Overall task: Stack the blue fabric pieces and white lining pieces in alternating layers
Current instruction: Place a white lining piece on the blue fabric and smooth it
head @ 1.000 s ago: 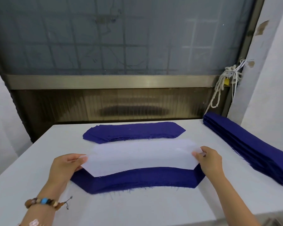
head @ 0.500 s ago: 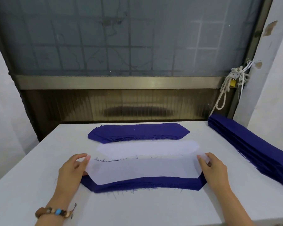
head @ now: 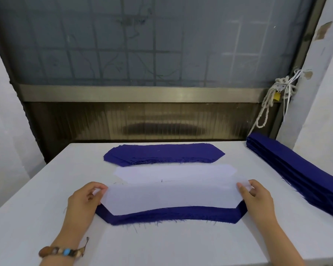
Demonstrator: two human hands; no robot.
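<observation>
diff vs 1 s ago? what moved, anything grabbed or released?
The lining came toward the person and down onto the near blue stack, uncovering the white pile behind it. The left hand and right hand still pinch its ends; nothing let go. The far blue pile and right blue pile are unmoved.

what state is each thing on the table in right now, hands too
near blue stack, flat on the table, mostly covered
white lining piece, spread over that stack, blue strip showing along the stack's near edge
white lining pile, flat, untouched
far blue pile, flat, slightly fanned
long blue stack, lying along the table's right side
left hand, pinches the lining piece's left end
right hand, pinches its right end
</observation>
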